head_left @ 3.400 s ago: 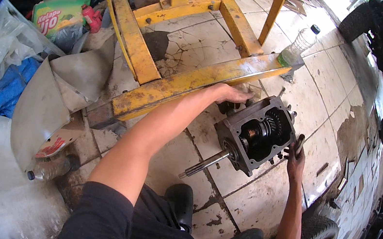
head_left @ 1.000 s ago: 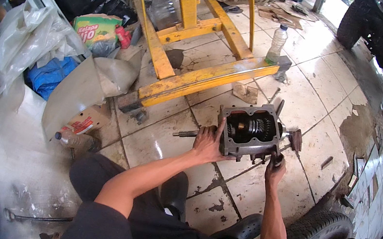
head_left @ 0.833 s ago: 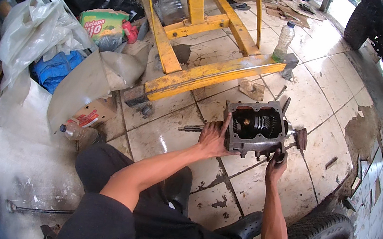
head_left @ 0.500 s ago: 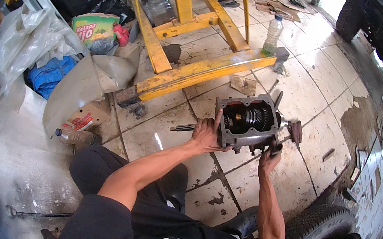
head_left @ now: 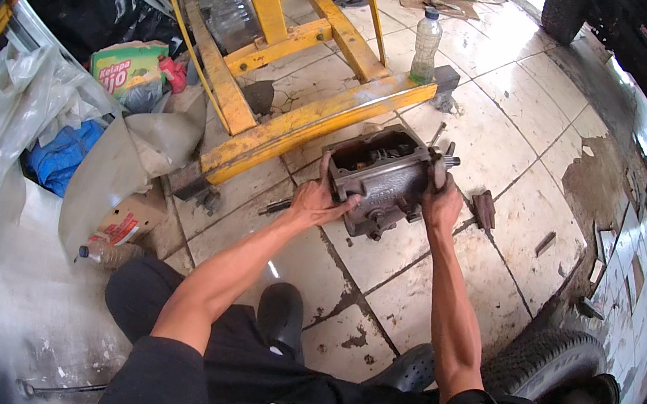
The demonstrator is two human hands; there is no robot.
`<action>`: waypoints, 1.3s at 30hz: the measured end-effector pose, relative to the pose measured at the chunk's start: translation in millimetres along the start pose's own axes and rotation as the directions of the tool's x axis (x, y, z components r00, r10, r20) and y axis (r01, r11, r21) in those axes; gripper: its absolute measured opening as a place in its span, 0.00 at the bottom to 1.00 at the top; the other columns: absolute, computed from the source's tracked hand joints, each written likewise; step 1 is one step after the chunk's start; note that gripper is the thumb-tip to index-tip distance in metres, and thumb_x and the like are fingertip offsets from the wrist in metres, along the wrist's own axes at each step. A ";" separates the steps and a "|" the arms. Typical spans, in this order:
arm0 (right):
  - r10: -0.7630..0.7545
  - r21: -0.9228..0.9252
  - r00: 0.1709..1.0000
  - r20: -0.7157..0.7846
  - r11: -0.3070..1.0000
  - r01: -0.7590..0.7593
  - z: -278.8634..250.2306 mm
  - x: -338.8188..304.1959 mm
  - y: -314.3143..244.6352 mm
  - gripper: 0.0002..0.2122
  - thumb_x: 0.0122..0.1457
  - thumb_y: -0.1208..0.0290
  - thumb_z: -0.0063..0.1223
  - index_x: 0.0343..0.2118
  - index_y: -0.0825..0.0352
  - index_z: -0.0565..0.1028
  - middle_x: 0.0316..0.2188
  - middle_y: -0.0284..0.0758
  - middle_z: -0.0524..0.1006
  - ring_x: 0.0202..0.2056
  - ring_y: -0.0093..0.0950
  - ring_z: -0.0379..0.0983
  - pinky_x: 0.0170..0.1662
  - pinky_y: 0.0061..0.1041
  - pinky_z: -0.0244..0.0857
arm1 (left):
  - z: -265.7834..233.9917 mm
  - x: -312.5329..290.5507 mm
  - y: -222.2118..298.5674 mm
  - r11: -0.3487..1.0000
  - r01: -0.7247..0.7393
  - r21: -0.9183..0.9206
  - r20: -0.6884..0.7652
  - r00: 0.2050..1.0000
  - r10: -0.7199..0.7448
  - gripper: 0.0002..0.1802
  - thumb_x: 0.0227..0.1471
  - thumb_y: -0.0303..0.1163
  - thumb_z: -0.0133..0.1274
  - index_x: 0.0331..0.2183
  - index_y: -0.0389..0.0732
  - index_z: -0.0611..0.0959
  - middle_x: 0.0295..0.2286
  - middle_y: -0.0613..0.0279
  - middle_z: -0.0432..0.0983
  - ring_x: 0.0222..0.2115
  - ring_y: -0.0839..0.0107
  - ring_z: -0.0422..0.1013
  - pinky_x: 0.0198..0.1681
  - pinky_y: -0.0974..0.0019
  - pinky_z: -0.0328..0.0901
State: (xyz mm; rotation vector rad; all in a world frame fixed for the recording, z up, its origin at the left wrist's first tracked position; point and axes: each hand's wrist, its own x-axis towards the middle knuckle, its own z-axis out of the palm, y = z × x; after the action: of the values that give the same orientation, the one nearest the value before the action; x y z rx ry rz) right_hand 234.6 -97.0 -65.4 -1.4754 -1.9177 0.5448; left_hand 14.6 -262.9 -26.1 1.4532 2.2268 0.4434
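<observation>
Both my hands hold a dark metal gearbox housing (head_left: 390,185), tilted so that its outer side wall faces me and its open top leans away. Only a little of the gears inside shows through the opening. My left hand (head_left: 320,202) grips the left end, with a finger up along the corner and the thumb at the lower edge. A splined shaft (head_left: 275,208) sticks out past that hand. On the right end my right hand (head_left: 442,204) is clasped, its fingers partly hidden behind the casing. A short shaft end (head_left: 451,160) shows beyond it.
A yellow metal stand (head_left: 317,131) rises just beyond the gearbox, with a plastic bottle (head_left: 426,47) on its beam. A brown block (head_left: 484,210) lies on the tiles to the right. A tyre (head_left: 545,361) is near my right knee. Plastic sheeting (head_left: 33,91) and cartons crowd the left.
The gearbox has been tipped, its opening turning away from me and the gears going mostly out of sight. My right hand has moved up along its right end. The whole view has shifted slightly.
</observation>
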 end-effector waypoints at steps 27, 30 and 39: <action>-0.234 0.313 0.966 0.107 0.930 0.191 -8.9 51.3 -18.0 0.19 0.55 0.68 0.53 0.51 0.66 0.74 0.38 0.52 0.78 0.43 0.50 0.75 0.45 0.40 0.70 | 61.7 3.2 -25.3 0.953 0.194 -0.234 -0.040 0.977 -0.209 0.69 0.46 0.77 0.41 0.62 0.36 0.25 0.50 0.25 0.65 0.50 0.33 0.66 0.55 0.49 0.62; 0.172 0.308 0.983 -0.061 0.940 -0.145 -21.7 36.2 1.7 0.21 0.58 0.58 0.57 0.47 0.70 0.74 0.38 0.53 0.78 0.42 0.49 0.75 0.45 0.39 0.67 | 62.7 -3.9 -15.7 0.898 0.410 -0.160 0.037 0.911 -0.410 0.67 0.47 0.76 0.40 0.62 0.38 0.25 0.51 0.24 0.65 0.51 0.33 0.65 0.57 0.50 0.60; 0.716 0.594 0.650 0.254 0.415 -0.689 -3.3 -53.2 101.5 0.28 0.56 0.42 0.56 0.37 0.71 0.70 0.20 0.29 0.66 0.19 0.21 0.60 0.23 0.24 0.58 | 87.2 -14.5 8.7 0.900 0.321 -0.295 -0.007 0.941 -0.337 0.67 0.47 0.77 0.40 0.61 0.32 0.30 0.61 0.32 0.49 0.61 0.43 0.53 0.63 0.58 0.51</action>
State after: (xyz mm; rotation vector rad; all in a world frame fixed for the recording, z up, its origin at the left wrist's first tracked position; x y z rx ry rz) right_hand 315.1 -119.7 -143.8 -1.7022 -0.7666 1.3970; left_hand 72.3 -270.5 -93.3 0.9021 2.2778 0.6702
